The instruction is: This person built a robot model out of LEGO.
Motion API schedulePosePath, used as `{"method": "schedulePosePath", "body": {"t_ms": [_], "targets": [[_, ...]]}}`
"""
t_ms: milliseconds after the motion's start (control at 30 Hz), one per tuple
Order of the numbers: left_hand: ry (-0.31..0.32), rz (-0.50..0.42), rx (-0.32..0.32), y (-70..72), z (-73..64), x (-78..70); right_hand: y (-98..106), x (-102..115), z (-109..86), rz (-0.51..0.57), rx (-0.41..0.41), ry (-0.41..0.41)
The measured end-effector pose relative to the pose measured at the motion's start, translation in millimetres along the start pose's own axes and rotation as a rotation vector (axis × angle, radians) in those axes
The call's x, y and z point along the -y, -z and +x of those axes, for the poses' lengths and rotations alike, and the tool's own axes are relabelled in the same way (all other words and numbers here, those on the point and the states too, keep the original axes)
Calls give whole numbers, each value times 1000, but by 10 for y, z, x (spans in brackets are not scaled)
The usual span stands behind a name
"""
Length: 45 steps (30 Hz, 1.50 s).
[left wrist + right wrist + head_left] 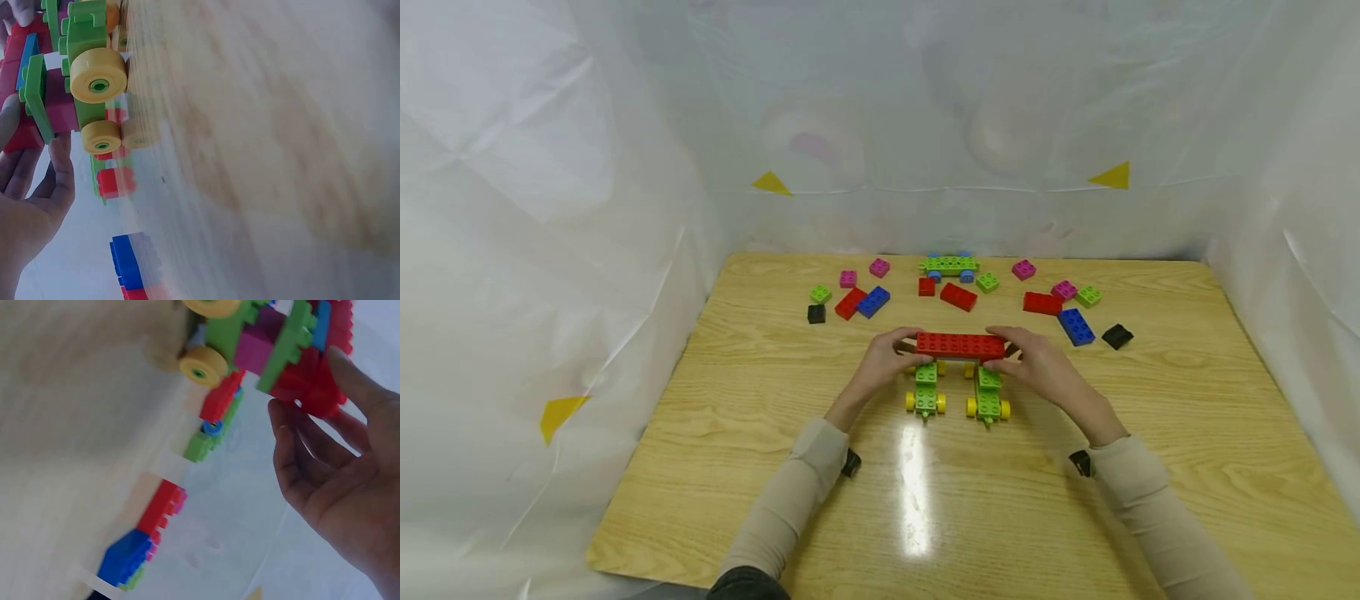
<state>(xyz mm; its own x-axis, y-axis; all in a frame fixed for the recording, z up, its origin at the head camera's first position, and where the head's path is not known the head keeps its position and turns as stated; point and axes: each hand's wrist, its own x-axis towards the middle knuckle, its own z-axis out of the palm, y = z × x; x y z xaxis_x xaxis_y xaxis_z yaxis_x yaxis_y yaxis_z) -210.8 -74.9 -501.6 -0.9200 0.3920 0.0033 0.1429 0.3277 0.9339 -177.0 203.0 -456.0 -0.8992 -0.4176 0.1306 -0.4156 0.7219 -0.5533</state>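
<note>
A row of red bricks bridges two green wheeled bases, the left base and the right base, both with yellow wheels. In the wrist views, a magenta brick, a green plate and a blue piece show stacked between a base and the red bricks. My left hand holds the red row's left end, thumb on the near side and fingers behind. At the other end, my right hand grips the red row in the same way. Some fingertips are hidden behind the bricks.
Behind the build stands a green base with blue wheels. Loose bricks lie around it: a red brick, a left blue brick, a right blue brick, a black piece and several small magenta and green ones. White sheeting encloses the table.
</note>
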Motion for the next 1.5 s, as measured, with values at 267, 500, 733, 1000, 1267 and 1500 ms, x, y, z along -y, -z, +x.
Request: {"method": "schedulePosePath", "body": {"t_ms": [267,500,733,1000,1267,1500], "targets": [[5,18,8,8,5,-16,142,14,78,-59,0,116],[19,15,7,11,8,-20,126,6,85,-36,-6,105],[26,-12,14,3,5,-18,108,-8,84,-31,-15,84],[12,-15,15,-11,-13,8,102,4,62,-38,10,23],[10,17,30,-31,-10,1,121,25,46,-69,21,2],[21,43,42,-3,2,-36,129,17,74,-55,18,19]]}}
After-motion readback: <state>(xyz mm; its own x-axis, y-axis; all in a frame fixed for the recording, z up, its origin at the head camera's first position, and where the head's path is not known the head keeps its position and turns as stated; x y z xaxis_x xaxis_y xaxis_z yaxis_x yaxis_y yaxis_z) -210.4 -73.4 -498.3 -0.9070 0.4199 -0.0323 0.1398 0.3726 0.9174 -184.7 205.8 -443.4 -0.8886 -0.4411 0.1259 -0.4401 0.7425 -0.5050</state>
